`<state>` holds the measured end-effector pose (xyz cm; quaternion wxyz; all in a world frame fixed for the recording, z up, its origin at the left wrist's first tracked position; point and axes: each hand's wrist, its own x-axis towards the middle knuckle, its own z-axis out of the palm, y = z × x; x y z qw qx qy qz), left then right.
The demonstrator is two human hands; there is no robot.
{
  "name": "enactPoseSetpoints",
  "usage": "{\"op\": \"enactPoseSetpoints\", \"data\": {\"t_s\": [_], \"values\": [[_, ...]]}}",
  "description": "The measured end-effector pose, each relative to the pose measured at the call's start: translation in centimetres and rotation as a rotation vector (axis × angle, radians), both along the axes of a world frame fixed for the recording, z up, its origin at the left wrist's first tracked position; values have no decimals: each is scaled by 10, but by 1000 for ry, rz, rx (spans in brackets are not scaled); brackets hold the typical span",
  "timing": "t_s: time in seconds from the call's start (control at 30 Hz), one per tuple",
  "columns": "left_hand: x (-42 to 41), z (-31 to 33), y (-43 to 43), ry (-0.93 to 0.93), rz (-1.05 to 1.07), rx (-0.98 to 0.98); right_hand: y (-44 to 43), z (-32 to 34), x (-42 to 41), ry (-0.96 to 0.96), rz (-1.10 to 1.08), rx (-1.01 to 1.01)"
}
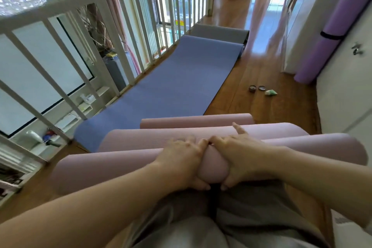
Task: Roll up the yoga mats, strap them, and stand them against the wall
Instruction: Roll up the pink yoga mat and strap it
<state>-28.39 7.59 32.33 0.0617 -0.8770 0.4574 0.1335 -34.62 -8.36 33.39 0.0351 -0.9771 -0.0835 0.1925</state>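
Wood floor [281, 106] of a narrow landing, white railing [112, 26] along the left side.

Nearest: pink roll [120, 165] lying crosswise just in front of the person's knees. Left hand [181, 159] and right hand [243, 159] clamp its middle side by side, fingers curled over the top and thumbs under. The right index finger sticks out straight. A dark band [213, 197], probably the strap, shows beneath the roll between the two hands. Cannot tell whether it is fastened.

Just beyond: more pink mat [151, 137], curled at its far edge and touching the roll. Whether it is the same mat or a second one is unclear.

Further out: blue mat [171, 86] flat along the railing, not yet rolled. Grey mat [219, 34] past it, also flat.

Right side: three small objects [261, 89] on the bare floor. Purple mat [330, 32], rolled and strapped in black, leans on the wall [342, 96].

Risks, as judged:
- Loosening either hand before the strap closes would let the springy foam unwind.
- Squeezing only the middle leaves the ends free, so the layers may slide out sideways and the roll would stand badly.
- The small objects lie on the way to the wall and could be kicked.
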Motion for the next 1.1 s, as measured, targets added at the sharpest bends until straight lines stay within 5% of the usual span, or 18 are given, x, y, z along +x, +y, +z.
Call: {"op": "enactPoseSetpoints", "data": {"t_s": [0.13, 0.23, 0.4, 0.47, 0.57, 0.7, 0.8, 0.87, 0.97, 1.1], "values": [[26, 9, -7, 256, 33, 25, 6, 0, -9, -109, 24, -248], [42, 11, -12, 412, 71, 70, 14, -11, -12, -133, -12, -253], [22, -2, -6, -69, -5, 70, 5, -9, 12, -116, -74, -59], [17, -11, -4, -117, 9, -4, -1, -5, 24, -46, -59, -17], [34, -7, -5, 18, 45, -81, -2, 1, 33, 37, -52, -63], [59, 5, -13, 310, 91, -43, 9, -18, 21, -204, -26, -249], [70, 7, -16, 445, 104, -53, 7, -25, 25, -240, -52, -177], [63, 5, -17, 301, 94, -20, 1, -22, 33, -223, -57, -117], [38, -11, -15, -161, 8, 64, -8, -19, 43, -180, -48, -54], [47, -16, -16, -119, 46, -31, -16, -18, 57, -109, -47, -25]]}}
